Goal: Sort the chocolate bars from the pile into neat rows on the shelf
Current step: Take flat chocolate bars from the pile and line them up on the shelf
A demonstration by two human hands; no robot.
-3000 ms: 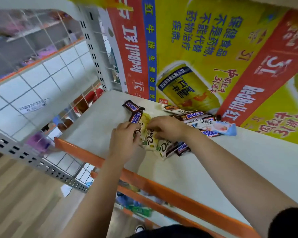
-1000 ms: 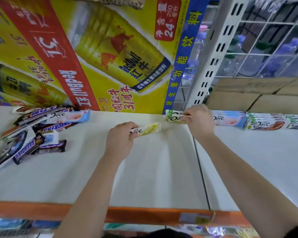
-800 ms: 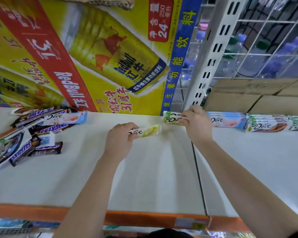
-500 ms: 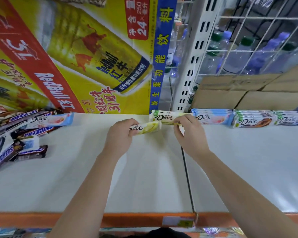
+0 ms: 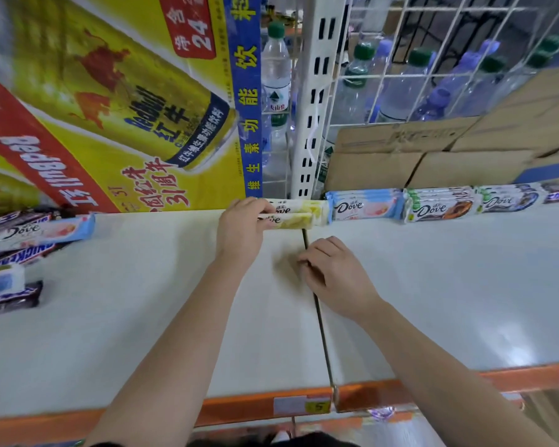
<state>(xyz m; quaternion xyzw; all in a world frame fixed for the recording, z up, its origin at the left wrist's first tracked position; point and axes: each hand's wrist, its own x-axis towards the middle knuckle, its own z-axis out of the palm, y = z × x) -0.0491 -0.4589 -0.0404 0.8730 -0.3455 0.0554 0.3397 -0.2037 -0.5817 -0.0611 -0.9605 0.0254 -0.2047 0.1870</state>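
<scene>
The left hand point(image 5: 242, 229) pinches the bar point(image 5: 292, 221) by its end; the right hand point(image 5: 334, 274), loosely curled and empty, sits near the bar.

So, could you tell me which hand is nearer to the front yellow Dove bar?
Left. The left hand grips the front yellow Dove bar by its end; the right hand is empty, apart from it, toward the shelf front.

Both forearms are seen bare right now, from the left hand point(image 5: 239, 233) and the right hand point(image 5: 336, 272) all the way down to the bottom edge of the view, with the fingers bare as well. Down between the arms a dark garment point(image 5: 304, 441) is glimpsed at the very edge, and a small pale patch point(image 5: 280, 436) beside it is too blurred to be identified.
</scene>
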